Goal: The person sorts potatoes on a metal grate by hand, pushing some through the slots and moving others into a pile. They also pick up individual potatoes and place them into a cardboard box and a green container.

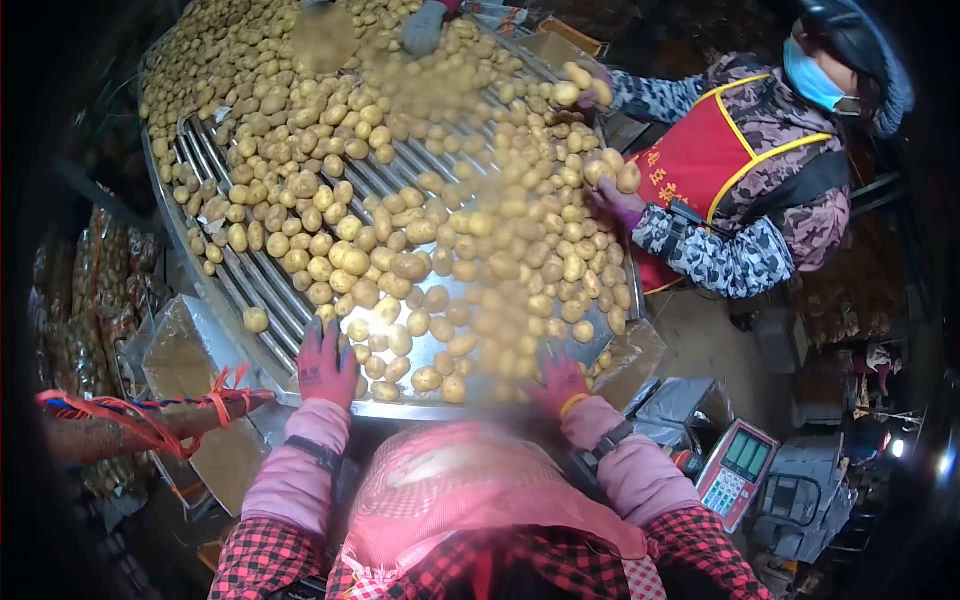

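My left hand [327, 362], in a pink glove, rests at the near edge of a metal sorting table [390, 409]. Its fingers are stretched out and apart, close to several loose potatoes [385, 390]. A little farther right, my right hand [562, 382], also gloved, lies at the same edge with its fingers extended forward beside more potatoes. A smeared patch in the view blurs the area just left of it. Neither hand visibly holds a potato. Potatoes thickly cover the far part of the table, over metal rollers [262, 292].
Across the table at right, a co-worker in a red apron [705, 150] holds potatoes in both hands. Another person's gloved hand [424, 30] reaches in at the far edge. A digital scale display [738, 472] stands at lower right; a pole with red cord [150, 425] juts in at left.
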The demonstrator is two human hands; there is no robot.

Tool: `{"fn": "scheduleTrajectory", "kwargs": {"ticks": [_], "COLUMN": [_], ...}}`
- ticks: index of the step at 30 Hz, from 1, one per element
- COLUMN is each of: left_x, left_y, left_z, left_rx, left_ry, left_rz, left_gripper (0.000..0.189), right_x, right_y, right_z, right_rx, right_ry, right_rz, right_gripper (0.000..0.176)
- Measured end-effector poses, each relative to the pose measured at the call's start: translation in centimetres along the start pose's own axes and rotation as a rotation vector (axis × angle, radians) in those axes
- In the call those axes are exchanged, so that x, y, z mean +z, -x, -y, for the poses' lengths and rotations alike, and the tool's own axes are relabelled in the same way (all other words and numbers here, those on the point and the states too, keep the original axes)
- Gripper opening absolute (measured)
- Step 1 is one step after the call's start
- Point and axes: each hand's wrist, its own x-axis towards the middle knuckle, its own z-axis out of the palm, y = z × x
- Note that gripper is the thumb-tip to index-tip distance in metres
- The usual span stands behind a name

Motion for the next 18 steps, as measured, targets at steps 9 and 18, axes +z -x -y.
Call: {"fn": "scheduleTrajectory", "kwargs": {"ticks": [9, 18], "left_x": [-0.5, -0.7], "left_y": [-0.9, -1.5], "left_z": [-0.9, -0.9], "left_rx": [-0.003, 0.007], "left_ry": [-0.023, -0.044], "left_rz": [0.002, 0.017], "left_gripper": [0.059, 0.059], "right_x": [-4.8, -6.3], "right_y": [-11.5, -23.5], "right_z": [-5.5, 1.0], "right_rx": [0.102, -0.053], "right_ry": [-0.295, -1.240], "right_rz": [-0.763, -0.611], "right_gripper": [0.086, 0.067]}}
